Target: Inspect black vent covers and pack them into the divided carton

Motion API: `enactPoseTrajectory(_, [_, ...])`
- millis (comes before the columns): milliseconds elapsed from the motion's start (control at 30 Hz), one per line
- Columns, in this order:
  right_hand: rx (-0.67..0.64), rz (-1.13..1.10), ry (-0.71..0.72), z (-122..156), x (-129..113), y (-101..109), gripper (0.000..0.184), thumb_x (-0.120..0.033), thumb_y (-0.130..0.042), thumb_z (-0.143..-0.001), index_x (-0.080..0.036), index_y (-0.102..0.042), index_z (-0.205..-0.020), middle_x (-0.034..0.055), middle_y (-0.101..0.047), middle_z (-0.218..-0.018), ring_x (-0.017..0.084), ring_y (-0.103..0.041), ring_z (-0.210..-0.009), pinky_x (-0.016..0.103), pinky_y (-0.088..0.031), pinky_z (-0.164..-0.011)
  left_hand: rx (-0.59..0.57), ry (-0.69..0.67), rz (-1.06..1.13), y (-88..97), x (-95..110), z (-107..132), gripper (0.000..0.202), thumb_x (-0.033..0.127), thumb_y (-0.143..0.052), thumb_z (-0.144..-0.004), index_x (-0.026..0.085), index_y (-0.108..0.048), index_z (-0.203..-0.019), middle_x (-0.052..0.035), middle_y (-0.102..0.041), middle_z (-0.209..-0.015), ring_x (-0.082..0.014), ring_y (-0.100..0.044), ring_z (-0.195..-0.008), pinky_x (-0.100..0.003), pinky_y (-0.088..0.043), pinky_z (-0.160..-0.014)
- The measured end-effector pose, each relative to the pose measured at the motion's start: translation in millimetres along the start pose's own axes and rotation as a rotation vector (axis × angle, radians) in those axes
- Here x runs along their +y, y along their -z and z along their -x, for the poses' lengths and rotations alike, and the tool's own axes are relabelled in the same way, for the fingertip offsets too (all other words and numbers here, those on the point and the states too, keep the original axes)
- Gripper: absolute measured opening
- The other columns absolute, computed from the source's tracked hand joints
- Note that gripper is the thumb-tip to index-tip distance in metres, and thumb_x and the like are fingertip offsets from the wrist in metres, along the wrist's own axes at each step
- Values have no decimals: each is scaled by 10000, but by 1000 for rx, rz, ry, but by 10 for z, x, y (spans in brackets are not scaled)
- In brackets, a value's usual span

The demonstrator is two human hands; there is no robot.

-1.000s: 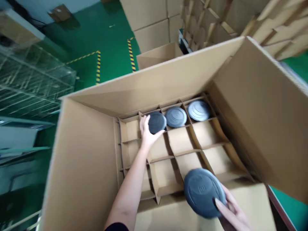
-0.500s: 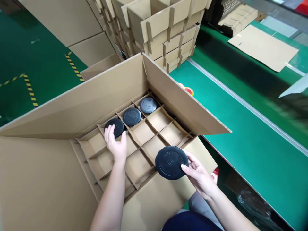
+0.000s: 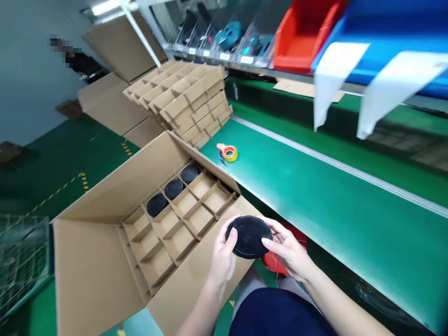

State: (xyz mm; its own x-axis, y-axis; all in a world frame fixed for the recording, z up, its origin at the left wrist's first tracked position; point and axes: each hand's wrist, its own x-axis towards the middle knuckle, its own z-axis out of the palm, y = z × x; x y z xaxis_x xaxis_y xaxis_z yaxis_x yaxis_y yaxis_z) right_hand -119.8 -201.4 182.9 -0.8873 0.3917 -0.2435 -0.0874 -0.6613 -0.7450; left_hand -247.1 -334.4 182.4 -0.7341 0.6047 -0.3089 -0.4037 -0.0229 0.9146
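Observation:
Between my two hands is a round black lid with faint raised letters on its top. My left hand grips its left edge, thumb on top. On the opposite edge, my right hand pinches it the same way. Beyond them stands an open cardboard box, fitted with a cardboard divider grid. Three cells along the far row hold black round-topped pieces: one nearest the left, one in the middle and one at the far corner. What lies under their tops is hidden.
A green workbench runs along the right, with a tape roll on it. Stacked cardboard dividers stand behind the box. Red and blue bins sit on the shelf above. A person is far left.
My left hand has left the nearest piece in the box and come right to take the held lid's left edge. My right hand keeps its grip. The view has tilted up and right.

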Motion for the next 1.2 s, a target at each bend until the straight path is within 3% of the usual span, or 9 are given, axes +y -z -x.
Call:
enactPoseTrajectory(100, [58,118,164,302,-296,229,422,-465,-732,-898,-279,-658,-1269,77,-599,-1313,289,-532,-1234,442,-399,-1094,-50,-20,-8,-497,-11,147,411,492,-708,-860,241,-673,-1183,-98,-672,-1222,-288,-635,-1136,-447,-512,-1035])
enactPoseTrajectory(267, [356,468,512,687,-670,496,257,-460,-683,-925,-243,-722,-1057,66,-637,-1099,256,-588,-1059,359,-464,-944,-178,-89,-91,-1192,-107,434,376,468,-727,-846,239,-706,-1143,-90,-682,-1200,-303,-618,-1168,-455,-498,-1062])
enactPoseTrajectory(367, [436,543,578,876,-787,640,220,-412,-613,-978,-229,-720,-920,41,-659,-939,223,-605,-924,324,-461,-863,-255,-44,-40,-1505,-172,619,358,442,-705,-876,230,-701,-1165,-92,-677,-1214,-301,-595,-1201,-456,-464,-1097])
enactPoseTrajectory(467, [426,471,550,1038,-818,791,268,-430,-563,-1008,-229,-740,-996,49,-673,-1012,231,-602,-969,321,-452,-879,-286,23,30,-1715,-173,745,405,469,-683,-895,215,-684,-1210,-106,-674,-1219,-303,-591,-1202,-449,-474,-1077])
enactPoseTrajectory(600, [355,199,445,1177,-796,925,315,-496,-627,-965,-222,-755,-1050,63,-676,-1111,253,-599,-1020,326,-459,-907,-283,79,46,-1844,-105,819,469,502,-668,-900,155,-679,-1216,-135,-669,-1223,-313,-586,-1198,-426,-465,-1069])
enactPoseTrajectory(767, [273,-48,367,1280,-784,938,314,-498,-721,-899,-215,-767,-1025,67,-673,-1130,259,-597,-1033,319,-465,-913,-320,102,59,-1864,-48,875,453,488,-615,-938,113,-687,-1181,-151,-681,-1194,-294,-609,-1142,-392,-480,-1019])
enactPoseTrajectory(1033, [185,-175,323,1383,-804,905,285,-470,-724,-890,-220,-777,-1014,69,-667,-1118,267,-592,-1048,327,-478,-920,-348,64,69,-1837,-18,928,410,455,-605,-948,109,-707,-1145,-150,-702,-1149,-262,-643,-1051,-353,-501,-947])
enactPoseTrajectory(1200, [183,-158,341,1406,-822,870,290,-476,-713,-885,-212,-791,-976,69,-667,-1112,259,-586,-1043,311,-478,-914,-353,44,64,-1810,-13,945,410,457,-595,-951,112,-711,-1139,-150,-695,-1169,-277,-630,-1088,-376,-480,-990])
